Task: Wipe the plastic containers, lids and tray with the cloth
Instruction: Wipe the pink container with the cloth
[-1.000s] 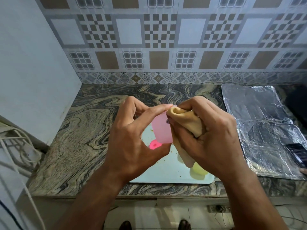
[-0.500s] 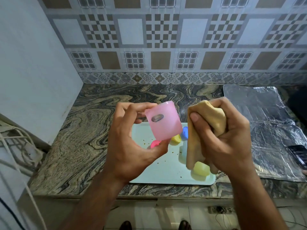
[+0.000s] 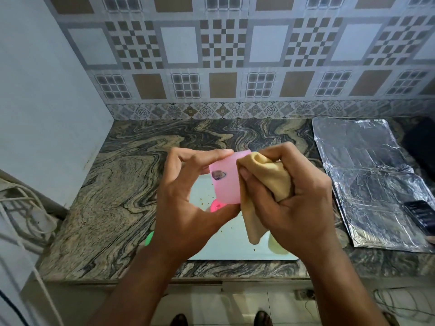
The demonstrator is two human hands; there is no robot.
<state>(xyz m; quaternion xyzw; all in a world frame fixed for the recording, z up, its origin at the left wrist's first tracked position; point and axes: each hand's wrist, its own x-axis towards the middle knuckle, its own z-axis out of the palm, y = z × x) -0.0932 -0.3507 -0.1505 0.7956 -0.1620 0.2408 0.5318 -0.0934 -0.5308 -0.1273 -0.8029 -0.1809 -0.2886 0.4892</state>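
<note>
My left hand grips a pink plastic container with a dark oval mark on its side, held above the tray. My right hand is closed around a bunched tan cloth, which presses against the container's right side. Below lies a pale white tray with crumbs on it. On the tray a bright pink lid shows under the container, and a yellow container peeks out under my right hand. A green piece shows by my left wrist. Other items on the tray are hidden by my hands.
The tray sits on a swirled marble counter near its front edge. A sheet of silver foil covers the right side, with a dark phone on it. A white wall and cables lie to the left, a tiled wall behind.
Half a second ago the cloth was held apart from the pink container. Now my right hand has brought the cloth back against the container's side, and the container sits turned in my left hand.
</note>
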